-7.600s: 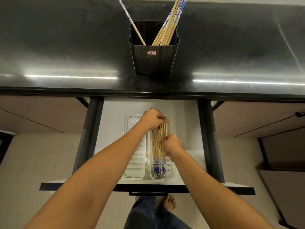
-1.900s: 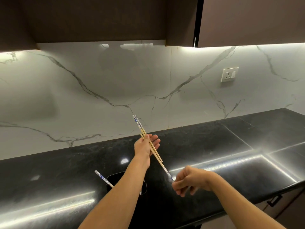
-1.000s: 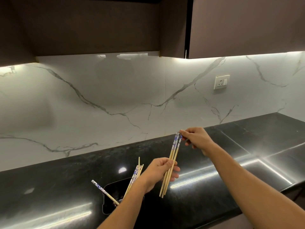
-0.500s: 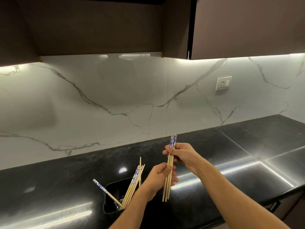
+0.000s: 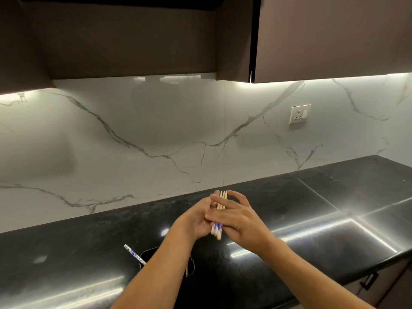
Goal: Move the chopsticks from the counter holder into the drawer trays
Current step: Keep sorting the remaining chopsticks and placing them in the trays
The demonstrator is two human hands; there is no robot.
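A bundle of wooden chopsticks with blue-and-white patterned ends is pressed between both my hands above the black counter. My left hand cups the bundle from the left, and my right hand lies over it from the right with fingers stretched. The bare tips stick out past my fingers and the patterned ends point toward me. The black holder stands on the counter below my left forearm, which hides most of it. One chopstick leans out of the holder to the left. The drawer trays are out of view.
The glossy black counter runs along a white marble backsplash. A wall socket sits at the right. Dark upper cabinets hang overhead. A drawer handle shows at the lower right.
The bundle has been turned end for end: its patterned ends now point toward me. Both hands have closed together around it and risen slightly. My left forearm now covers the chopsticks left in the holder.
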